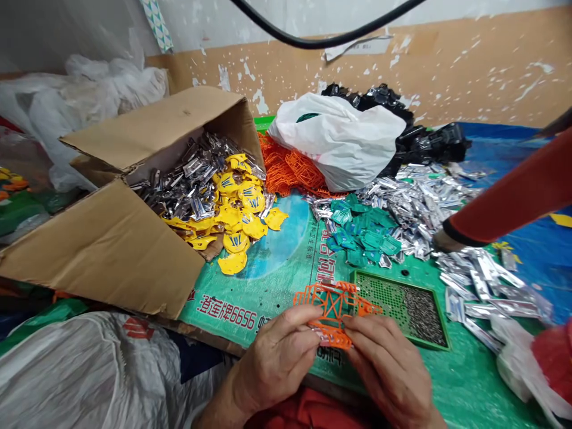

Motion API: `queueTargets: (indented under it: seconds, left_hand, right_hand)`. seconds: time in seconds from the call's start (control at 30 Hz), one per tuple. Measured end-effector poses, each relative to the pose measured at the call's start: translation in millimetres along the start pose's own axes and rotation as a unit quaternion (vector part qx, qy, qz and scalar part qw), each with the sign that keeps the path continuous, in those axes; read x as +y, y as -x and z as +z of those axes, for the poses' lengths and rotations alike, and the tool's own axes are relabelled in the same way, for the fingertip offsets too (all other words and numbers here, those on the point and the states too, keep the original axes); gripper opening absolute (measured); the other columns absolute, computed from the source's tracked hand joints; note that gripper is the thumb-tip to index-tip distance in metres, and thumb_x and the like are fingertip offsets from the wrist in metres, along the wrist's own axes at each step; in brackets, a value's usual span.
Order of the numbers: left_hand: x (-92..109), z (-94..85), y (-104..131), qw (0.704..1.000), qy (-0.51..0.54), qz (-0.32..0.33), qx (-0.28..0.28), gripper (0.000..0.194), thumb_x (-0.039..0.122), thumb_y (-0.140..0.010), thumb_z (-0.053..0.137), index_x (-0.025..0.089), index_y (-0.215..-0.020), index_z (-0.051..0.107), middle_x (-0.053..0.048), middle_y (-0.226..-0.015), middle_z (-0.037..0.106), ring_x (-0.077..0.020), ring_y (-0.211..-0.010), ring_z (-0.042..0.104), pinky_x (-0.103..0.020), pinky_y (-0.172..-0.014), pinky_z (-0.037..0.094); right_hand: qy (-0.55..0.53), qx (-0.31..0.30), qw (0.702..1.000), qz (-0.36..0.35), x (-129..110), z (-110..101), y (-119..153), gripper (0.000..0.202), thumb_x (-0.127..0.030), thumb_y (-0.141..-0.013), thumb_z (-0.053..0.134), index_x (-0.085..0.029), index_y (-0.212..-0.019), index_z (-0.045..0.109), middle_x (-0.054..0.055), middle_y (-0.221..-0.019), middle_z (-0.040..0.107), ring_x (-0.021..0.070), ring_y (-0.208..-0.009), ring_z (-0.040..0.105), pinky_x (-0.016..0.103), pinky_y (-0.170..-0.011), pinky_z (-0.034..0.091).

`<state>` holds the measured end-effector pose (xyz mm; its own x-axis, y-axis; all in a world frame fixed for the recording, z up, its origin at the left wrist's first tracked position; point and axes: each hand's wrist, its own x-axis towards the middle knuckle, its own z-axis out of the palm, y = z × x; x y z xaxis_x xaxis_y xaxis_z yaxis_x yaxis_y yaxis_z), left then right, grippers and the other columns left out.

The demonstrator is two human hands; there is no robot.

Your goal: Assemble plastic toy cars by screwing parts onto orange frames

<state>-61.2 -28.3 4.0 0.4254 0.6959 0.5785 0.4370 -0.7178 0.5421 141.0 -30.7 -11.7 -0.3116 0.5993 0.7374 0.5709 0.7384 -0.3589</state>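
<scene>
An orange plastic lattice frame (331, 302) is held between both hands, low in the middle of the view. My left hand (281, 351) pinches its left side, thumb and fingers closed. On the right side of the frame, my right hand (388, 357) has its fingers closed on the lower edge. My fingers hide part of the frame. Just behind my right hand lies a green perforated tray (379, 292) with a heap of small dark metal pieces (422, 313) in its right part.
A cardboard box (102, 238) spills yellow parts (236, 217) and silvery parts. Teal parts (366, 232), silver parts (415, 196), orange frames (290, 167) and a white bag (339, 137) lie behind. A co-worker's red sleeve (522, 185) reaches in from the right.
</scene>
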Motion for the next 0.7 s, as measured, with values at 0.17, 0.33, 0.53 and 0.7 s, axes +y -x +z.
queueTargets:
  seconds: [0.17, 0.33, 0.53, 0.7]
  left_hand:
    - [-1.6, -0.6, -2.3, 1.000, -0.001, 0.010, -0.002, 0.022, 0.003, -0.084, 0.052, 0.018, -0.099, 0.058, -0.007, -0.097, 0.069, -0.0142, -0.087, 0.066, -0.025, -0.077, 0.056]
    - [-0.6, -0.9, -5.0, 1.000, -0.001, 0.019, 0.000, 0.022, 0.000, -0.083, 0.052, 0.015, -0.098, 0.059, -0.007, -0.090, 0.071, -0.0133, -0.084, 0.067, -0.024, -0.077, 0.054]
    - [0.9, 1.7, -5.3, 1.000, -0.001, -0.008, 0.011, 0.020, 0.001, -0.082, 0.055, 0.015, -0.095, 0.058, -0.006, -0.086, 0.072, -0.0132, -0.080, 0.068, -0.023, -0.075, 0.054]
    - [2.1, 3.4, -8.9, 0.998, -0.034, -0.051, -0.016, 0.028, 0.006, -0.086, 0.051, 0.015, -0.112, 0.057, -0.006, -0.092, 0.072, -0.0138, -0.084, 0.068, -0.024, -0.076, 0.055]
  right_hand:
    - [0.008, -0.004, 1.000, 0.001, 0.1, -2.1, -1.1, 0.010, -0.008, -0.083, 0.058, -0.014, -0.088, 0.064, 0.009, -0.084, 0.074, 0.0171, -0.076, 0.064, 0.031, -0.066, 0.053]
    - [0.017, -0.005, 1.000, -0.003, 0.8, -3.0, -2.4, 0.010, -0.008, -0.084, 0.058, -0.014, -0.088, 0.064, 0.008, -0.084, 0.074, 0.0169, -0.075, 0.064, 0.032, -0.067, 0.052]
    - [-0.004, -0.014, 1.000, 0.002, 1.9, -1.9, 0.6, 0.011, -0.006, -0.083, 0.058, -0.013, -0.090, 0.063, 0.009, -0.088, 0.073, 0.0169, -0.077, 0.063, 0.033, -0.069, 0.051]
    - [0.003, -0.022, 1.000, 0.013, 2.1, -0.2, -2.8, 0.011, -0.007, -0.082, 0.060, -0.014, -0.090, 0.064, 0.008, -0.088, 0.073, 0.0173, -0.078, 0.060, 0.032, -0.070, 0.047]
